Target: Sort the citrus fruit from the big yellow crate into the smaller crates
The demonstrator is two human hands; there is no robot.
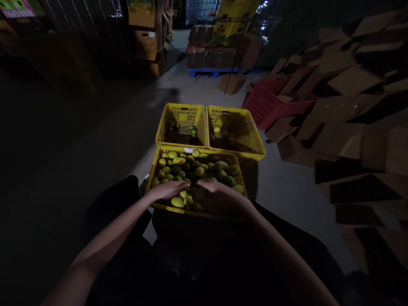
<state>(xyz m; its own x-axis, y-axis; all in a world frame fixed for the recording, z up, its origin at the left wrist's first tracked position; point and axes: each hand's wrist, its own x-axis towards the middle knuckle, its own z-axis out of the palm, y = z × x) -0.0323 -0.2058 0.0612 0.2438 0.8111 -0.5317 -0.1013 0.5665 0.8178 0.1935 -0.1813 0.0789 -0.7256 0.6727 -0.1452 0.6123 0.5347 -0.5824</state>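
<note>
A yellow plastic crate (154,170) full of green and yellow lemons (199,171) stands right in front of me, between my knees. On the left of the pile, my left hand (172,189) rests with its fingers stretched toward the middle. My right hand (219,192) lies across the fruit from the other side, its fingers pointing left and partly in shadow. Between the hands there is a small gap. A larger yellow lemon (177,202) shows just below my left hand. I see no fruit gripped in either hand.
Behind stand two more yellow crates, the left one (157,127) with a few green fruits, the right one (259,140) with some yellowish ones. A red crate (263,106) and heaped cardboard boxes (338,110) lie on the right. A blue pallet (216,72) carries stacked goods at the back.
</note>
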